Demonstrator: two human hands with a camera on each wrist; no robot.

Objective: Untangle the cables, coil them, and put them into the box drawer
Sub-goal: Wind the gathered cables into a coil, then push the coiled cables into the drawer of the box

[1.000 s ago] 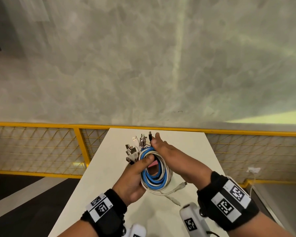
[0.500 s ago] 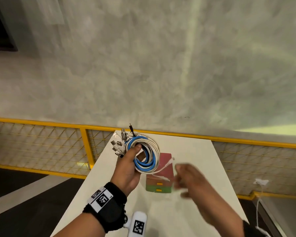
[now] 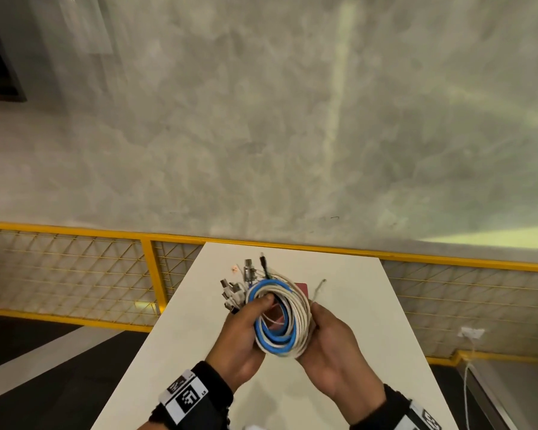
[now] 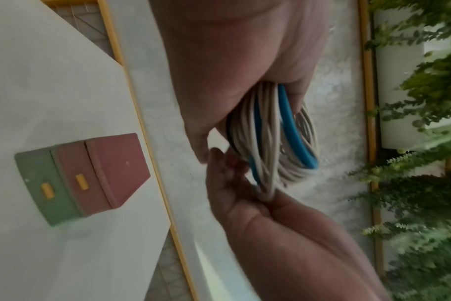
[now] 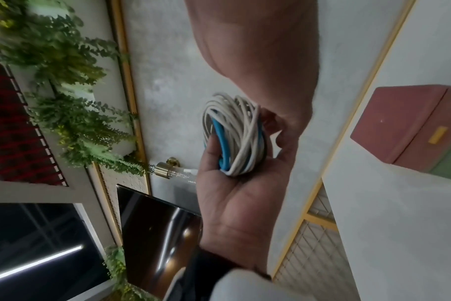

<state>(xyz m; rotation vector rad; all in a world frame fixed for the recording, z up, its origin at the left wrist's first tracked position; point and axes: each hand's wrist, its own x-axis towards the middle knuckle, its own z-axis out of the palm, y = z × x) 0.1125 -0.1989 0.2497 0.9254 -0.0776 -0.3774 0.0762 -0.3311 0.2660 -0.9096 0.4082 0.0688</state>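
A coil of white and blue cables [image 3: 281,321] is held above the white table [image 3: 354,305]. My left hand [image 3: 249,330] grips its left side, thumb through the loop, with a bunch of plugs [image 3: 235,290] sticking out above the fingers. My right hand [image 3: 326,336] curls round the coil's right and lower edge. A loose white cable end [image 3: 319,288] rises beside its thumb. In the left wrist view the coil [image 4: 270,142] sits between both hands. The pink and green drawer box [image 4: 82,177] stands shut on the table; from the head only a pink corner [image 3: 302,287] shows.
A yellow mesh railing [image 3: 106,274] runs behind the table, against a grey wall. A white wall socket with a hanging cord [image 3: 471,333] is at the right. Green plants [image 5: 72,122] and a dark screen [image 5: 154,234] appear in the right wrist view.
My right hand, which had swung away to the right, has come back onto the coil's right side. The coil has dropped nearer to me and now covers most of the box.
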